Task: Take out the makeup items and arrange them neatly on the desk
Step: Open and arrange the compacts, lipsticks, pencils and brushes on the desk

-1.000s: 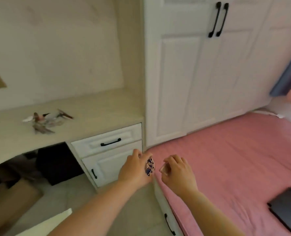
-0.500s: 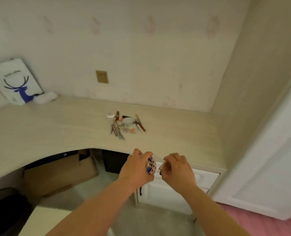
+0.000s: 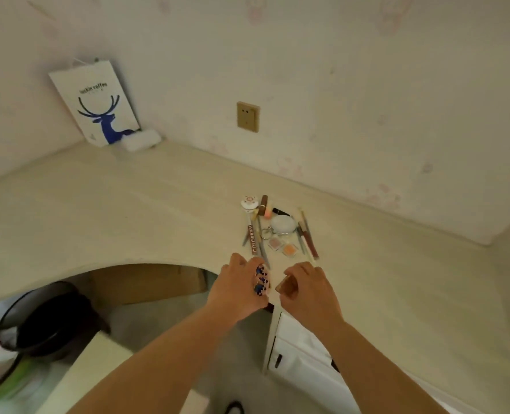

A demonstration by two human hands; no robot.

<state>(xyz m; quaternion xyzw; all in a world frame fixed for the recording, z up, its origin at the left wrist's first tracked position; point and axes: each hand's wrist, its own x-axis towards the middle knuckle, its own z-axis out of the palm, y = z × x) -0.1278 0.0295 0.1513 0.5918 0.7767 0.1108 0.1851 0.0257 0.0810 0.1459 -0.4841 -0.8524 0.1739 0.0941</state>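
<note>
Over the front edge of the surface (image 3: 128, 204): both hands, closer to the makeup than half a second ago, when they hung short of the edge. Left hand (image 3: 239, 286): curled round a small pouch (image 3: 261, 280), pink with blue print. Right hand (image 3: 307, 289): pinching a small brownish item (image 3: 283, 286), kind unclear. Makeup pile (image 3: 277, 228): just beyond both hands, apart from them; pencils, tubes, round compacts, two small pans, a key ring. Paper bag (image 3: 98, 100): far left of the left hand, against the wall.
</note>
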